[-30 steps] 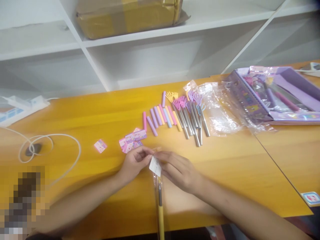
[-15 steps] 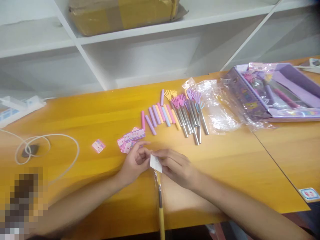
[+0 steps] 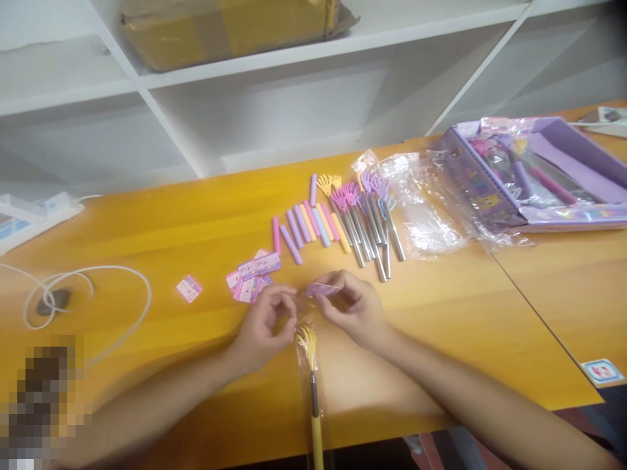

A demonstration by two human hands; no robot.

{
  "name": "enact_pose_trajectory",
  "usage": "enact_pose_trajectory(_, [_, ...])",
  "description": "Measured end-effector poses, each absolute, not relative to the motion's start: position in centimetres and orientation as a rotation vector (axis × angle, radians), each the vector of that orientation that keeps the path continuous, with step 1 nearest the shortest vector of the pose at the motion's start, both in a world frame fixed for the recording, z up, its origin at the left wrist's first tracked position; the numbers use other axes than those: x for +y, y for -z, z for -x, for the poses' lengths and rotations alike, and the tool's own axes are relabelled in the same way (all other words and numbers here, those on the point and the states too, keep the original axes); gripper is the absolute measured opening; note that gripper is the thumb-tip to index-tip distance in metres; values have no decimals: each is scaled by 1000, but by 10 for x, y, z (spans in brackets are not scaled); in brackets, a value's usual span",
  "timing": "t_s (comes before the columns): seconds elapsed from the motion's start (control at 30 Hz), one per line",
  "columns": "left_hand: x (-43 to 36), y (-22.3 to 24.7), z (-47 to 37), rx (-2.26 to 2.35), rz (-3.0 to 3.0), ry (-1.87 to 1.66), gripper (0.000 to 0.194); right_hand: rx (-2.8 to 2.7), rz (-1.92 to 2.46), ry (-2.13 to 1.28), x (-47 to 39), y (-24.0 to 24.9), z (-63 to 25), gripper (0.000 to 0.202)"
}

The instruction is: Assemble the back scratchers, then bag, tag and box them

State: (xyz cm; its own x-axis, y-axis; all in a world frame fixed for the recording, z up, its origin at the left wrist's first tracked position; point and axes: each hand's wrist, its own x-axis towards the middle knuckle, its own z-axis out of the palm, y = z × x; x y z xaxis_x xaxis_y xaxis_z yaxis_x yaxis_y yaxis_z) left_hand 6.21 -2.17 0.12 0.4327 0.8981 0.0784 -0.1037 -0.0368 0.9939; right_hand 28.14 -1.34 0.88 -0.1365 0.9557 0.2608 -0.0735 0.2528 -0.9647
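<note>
My right hand (image 3: 355, 310) pinches a small pink-purple printed card (image 3: 323, 288), tilted nearly edge-on, between thumb and fingers. Curled to its left, my left hand (image 3: 267, 320) has thumb and fingertips together at the upper edge of a clear plastic bag (image 3: 321, 405); the exact grip is hard to see. Inside that bag lies a yellow back scratcher (image 3: 314, 391), its claw end just below my hands and its handle toward the table's front edge. More printed cards (image 3: 252, 277) are piled beyond my left hand, and a single card (image 3: 189, 288) lies farther left.
Coloured handle sleeves (image 3: 306, 222) and metal back scratchers (image 3: 365, 219) lie beyond my hands. Clear bags (image 3: 426, 222) sit beside a purple display box (image 3: 490, 176) at right. A white cable (image 3: 142, 313) loops at left. White shelving (image 3: 274, 72) stands behind the table.
The card in my right hand has turned from its white face to nearly edge-on and moved up and right. My hands have parted slightly, uncovering the yellow claw.
</note>
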Motion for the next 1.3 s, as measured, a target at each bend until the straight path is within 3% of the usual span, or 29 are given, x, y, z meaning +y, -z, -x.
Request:
enact_pose_trajectory(0.13, [-21, 1, -60, 849, -1565, -875, 24, -1348, 906, -1161, -14, -6, -279, 22])
enact_pose_trajectory(0.5, [-21, -4, -59, 858, -1550, -815, 45, -1382, 918, -834, -12, -6, -291, 8])
enact_pose_trajectory(0.83, [-18, -7, -59, 603, -1316, -950, 46, -1843, 925, -604, -12, -17, -298, 24])
enact_pose_trajectory(0.97, [-19, -6, -59, 572, -1181, -950, 48, -1859, 969, -562, -10, -17, -298, 22])
enact_pose_trajectory(1.3, [-18, -5, -58, 578, -1049, -927, 50, -1638, 1063, -768, -9, -12, -301, 5])
